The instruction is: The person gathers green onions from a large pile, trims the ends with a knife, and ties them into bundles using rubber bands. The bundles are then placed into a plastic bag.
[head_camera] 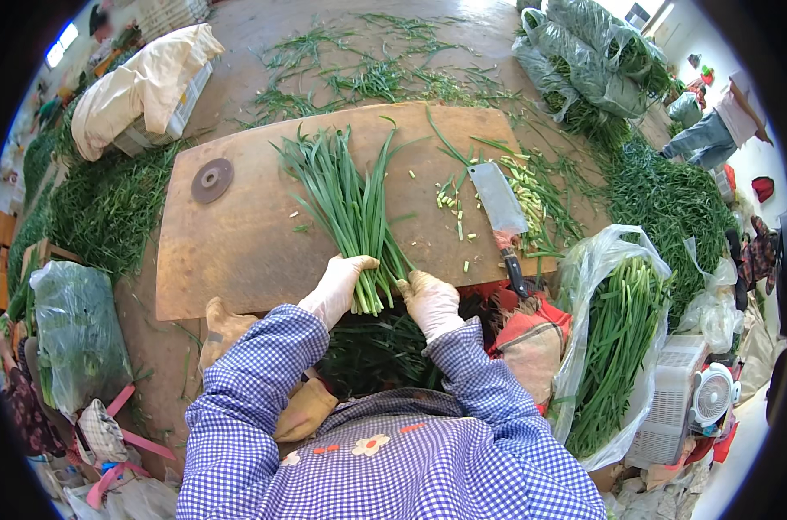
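My left hand, in a pale glove, grips a bunch of long green leafy stalks, likely garlic chives, near its pale cut ends. My right hand, gloved too, pinches a stalk at the bunch's right side. The leaves spread away from me over a wooden board. A cleaver with a black handle and a wrapped neck lies at the board's right, beside cut stalk ends. On the board's left rests a brown abrasive disc.
An open plastic bag of stalks stands at right, near a white fan. Leaf heaps flank the board. A cloth-covered crate is at upper left, a filled bag at lower left. A person is at upper right.
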`<move>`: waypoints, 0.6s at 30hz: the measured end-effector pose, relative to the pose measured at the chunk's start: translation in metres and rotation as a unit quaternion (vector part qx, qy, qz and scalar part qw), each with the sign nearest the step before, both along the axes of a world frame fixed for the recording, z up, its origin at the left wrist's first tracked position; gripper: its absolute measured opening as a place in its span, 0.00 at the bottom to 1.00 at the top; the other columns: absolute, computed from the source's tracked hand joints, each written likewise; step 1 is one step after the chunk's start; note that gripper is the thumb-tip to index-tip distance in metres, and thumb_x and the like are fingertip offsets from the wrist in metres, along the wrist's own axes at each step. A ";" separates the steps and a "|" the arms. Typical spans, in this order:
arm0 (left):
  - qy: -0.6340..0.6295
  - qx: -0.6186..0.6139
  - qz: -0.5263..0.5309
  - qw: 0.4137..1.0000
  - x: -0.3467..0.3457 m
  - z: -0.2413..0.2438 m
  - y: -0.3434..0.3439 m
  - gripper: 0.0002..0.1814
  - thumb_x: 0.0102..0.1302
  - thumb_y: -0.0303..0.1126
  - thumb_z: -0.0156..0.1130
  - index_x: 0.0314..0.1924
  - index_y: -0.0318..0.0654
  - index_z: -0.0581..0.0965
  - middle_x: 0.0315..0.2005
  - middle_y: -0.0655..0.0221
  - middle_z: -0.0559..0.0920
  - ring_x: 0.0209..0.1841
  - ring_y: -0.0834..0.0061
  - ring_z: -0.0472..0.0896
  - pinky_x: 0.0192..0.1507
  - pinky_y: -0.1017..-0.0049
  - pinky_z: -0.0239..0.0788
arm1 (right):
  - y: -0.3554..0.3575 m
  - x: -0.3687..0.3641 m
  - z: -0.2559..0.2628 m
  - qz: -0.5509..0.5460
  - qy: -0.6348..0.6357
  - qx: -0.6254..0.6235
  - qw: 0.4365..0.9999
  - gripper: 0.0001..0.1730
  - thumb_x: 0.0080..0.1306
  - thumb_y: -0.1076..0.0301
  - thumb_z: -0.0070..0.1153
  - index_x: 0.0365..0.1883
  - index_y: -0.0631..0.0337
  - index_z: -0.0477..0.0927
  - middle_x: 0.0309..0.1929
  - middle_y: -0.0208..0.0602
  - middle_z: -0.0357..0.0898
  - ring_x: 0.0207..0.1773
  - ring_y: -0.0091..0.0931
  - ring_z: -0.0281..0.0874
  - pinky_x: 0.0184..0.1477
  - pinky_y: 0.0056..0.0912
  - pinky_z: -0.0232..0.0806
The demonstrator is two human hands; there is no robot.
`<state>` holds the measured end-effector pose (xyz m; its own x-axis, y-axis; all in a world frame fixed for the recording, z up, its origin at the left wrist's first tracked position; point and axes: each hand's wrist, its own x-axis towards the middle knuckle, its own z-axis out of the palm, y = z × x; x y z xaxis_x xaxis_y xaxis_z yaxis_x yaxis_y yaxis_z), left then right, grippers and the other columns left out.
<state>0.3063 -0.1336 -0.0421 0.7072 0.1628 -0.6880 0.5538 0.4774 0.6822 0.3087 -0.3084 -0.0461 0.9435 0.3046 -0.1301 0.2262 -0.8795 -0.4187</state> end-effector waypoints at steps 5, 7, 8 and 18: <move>0.014 -0.007 -0.010 1.000 -0.001 0.005 0.002 0.14 0.56 0.27 0.62 0.42 0.29 0.76 0.27 0.58 0.81 0.23 0.62 0.80 0.23 0.57 0.76 | 0.012 -0.004 -0.013 0.012 -0.008 -0.008 1.000 0.12 0.61 0.60 0.57 0.35 0.59 0.79 0.26 0.44 0.81 0.34 0.44 0.81 0.38 0.48 0.72; 0.019 -0.039 -0.044 0.998 -0.001 0.001 0.007 0.13 0.57 0.28 0.61 0.41 0.30 0.76 0.28 0.58 0.82 0.24 0.62 0.80 0.25 0.58 0.77 | 0.009 -0.004 -0.014 0.033 -0.002 0.005 0.999 0.12 0.62 0.59 0.56 0.35 0.59 0.78 0.28 0.46 0.81 0.34 0.43 0.81 0.38 0.46 0.72; 0.022 -0.055 -0.060 0.996 -0.001 -0.002 0.009 0.13 0.57 0.28 0.61 0.41 0.30 0.76 0.28 0.58 0.82 0.24 0.62 0.80 0.26 0.58 0.77 | 0.008 -0.002 -0.017 0.046 0.010 0.020 0.999 0.13 0.63 0.59 0.56 0.36 0.60 0.78 0.28 0.46 0.81 0.33 0.42 0.81 0.37 0.44 0.72; -0.013 -0.292 -0.066 0.954 -0.009 0.021 0.005 0.12 0.60 0.32 0.60 0.40 0.31 0.76 0.34 0.58 0.82 0.33 0.63 0.82 0.41 0.60 0.78 | 0.003 -0.008 -0.002 -0.031 0.489 0.509 0.708 0.10 0.65 0.60 0.60 0.35 0.56 0.77 0.20 0.22 0.72 0.18 0.16 0.65 0.21 0.18 0.55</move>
